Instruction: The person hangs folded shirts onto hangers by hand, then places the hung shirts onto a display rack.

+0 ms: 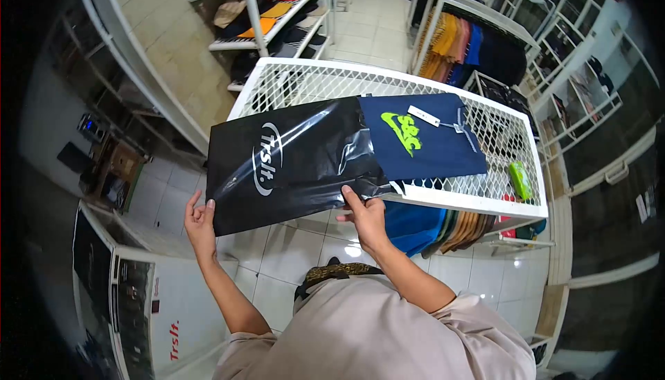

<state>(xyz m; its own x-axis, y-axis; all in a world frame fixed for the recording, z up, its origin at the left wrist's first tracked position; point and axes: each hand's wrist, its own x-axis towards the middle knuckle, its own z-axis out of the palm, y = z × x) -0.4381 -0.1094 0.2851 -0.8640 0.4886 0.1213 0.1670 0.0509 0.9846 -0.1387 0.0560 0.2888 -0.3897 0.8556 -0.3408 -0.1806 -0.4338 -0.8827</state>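
A glossy black plastic bag (305, 144) with white lettering lies across a white mesh table (509, 130). Out of its right end shows a folded navy shirt (443, 151) with a neon green print and a white tag (424, 116). My left hand (201, 224) is at the bag's lower left corner, thumb on the edge and other fingers apart. The bag's lower edge near its opening is pinched by my right hand (364, 217), thumb on top and some fingers hidden beneath.
A small green packet (519, 180) lies at the table's right end. Hanging clothes (464, 231) show below the table. Cap shelves (277, 23) stand behind left, a clothes rack (485, 23) behind right, and a white counter (183, 304) at lower left.
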